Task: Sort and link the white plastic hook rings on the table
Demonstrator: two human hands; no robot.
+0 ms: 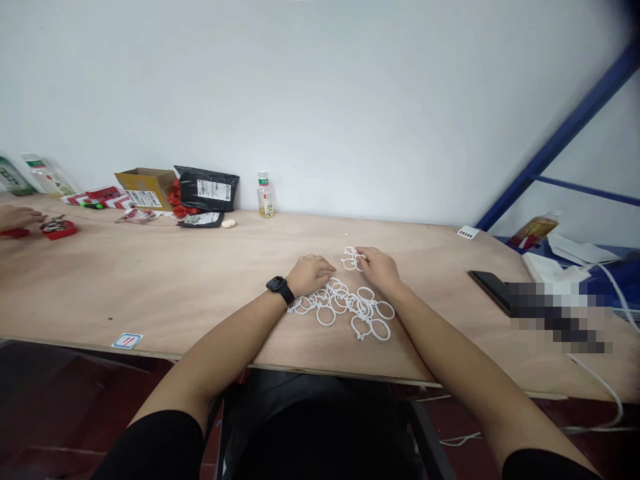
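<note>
Pinching a few white plastic rings [351, 259] in the right hand [380, 267] just beyond the tangled pile [345, 308] on the plywood table [150, 280], resting a curled left hand [311, 273] on that pile (grip on any ring unclear); liable to drag snagged neighbours along.

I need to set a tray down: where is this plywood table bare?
Bare: the stretch left of the left hand, up to the brown cardboard box; a smaller patch between the right hand and the flat black phone. Crowded: the white plastic rings by both hands.
</note>
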